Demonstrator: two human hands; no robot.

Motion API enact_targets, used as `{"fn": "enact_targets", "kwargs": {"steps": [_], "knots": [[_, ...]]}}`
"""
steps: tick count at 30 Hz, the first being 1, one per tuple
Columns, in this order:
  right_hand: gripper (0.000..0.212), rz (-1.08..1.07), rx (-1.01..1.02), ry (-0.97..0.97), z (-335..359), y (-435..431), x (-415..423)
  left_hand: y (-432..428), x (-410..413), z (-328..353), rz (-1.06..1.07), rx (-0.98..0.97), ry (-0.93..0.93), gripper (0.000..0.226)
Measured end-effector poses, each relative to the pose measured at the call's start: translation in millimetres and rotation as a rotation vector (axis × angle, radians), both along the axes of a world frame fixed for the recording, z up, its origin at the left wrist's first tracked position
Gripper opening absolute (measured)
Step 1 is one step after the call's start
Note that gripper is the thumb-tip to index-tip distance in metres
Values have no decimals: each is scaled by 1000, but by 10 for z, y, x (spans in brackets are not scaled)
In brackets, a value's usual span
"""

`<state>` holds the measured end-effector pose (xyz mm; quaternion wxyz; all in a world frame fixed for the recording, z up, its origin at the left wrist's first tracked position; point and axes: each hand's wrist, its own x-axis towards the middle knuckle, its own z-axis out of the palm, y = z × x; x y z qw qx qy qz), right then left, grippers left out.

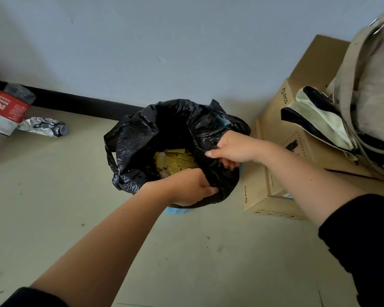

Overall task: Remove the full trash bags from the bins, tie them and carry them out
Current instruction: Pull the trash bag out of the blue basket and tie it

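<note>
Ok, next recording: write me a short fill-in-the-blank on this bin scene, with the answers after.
The trash bag lining the bin is ____ in colour.
The scraps lying inside it are ____.
The cardboard boxes stand on the bin's ____ side.
Missing words: black; yellow; right.

One view, carried at the person's head. It faces forward and steeply down, onto the floor (75,218) at the foot of a wall (186,41). Wide-angle: straight lines bow toward the edges. The black trash bag (142,140) sits mid-frame at arm's reach. The left hand (186,187) and right hand (231,147) reach in from the bottom corners.
</note>
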<state>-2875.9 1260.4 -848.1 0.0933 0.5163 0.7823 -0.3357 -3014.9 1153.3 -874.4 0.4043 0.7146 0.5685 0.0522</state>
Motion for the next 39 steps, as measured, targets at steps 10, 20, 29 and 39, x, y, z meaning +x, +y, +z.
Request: {"fn": "enact_targets", "kwargs": {"steps": [10, 20, 29, 39], "knots": [[39, -51, 114, 142, 22, -9, -57, 110, -304, -191, 416, 103, 248, 40], [26, 327, 516, -192, -33, -212, -203, 154, -514, -37, 393, 79, 61, 53], [34, 189, 694, -267, -47, -116, -364, 58, -681, 210, 36, -108, 202, 31], [24, 4, 638, 155, 97, 259, -420, 96, -804, -1, 276, 332, 256, 32]]}}
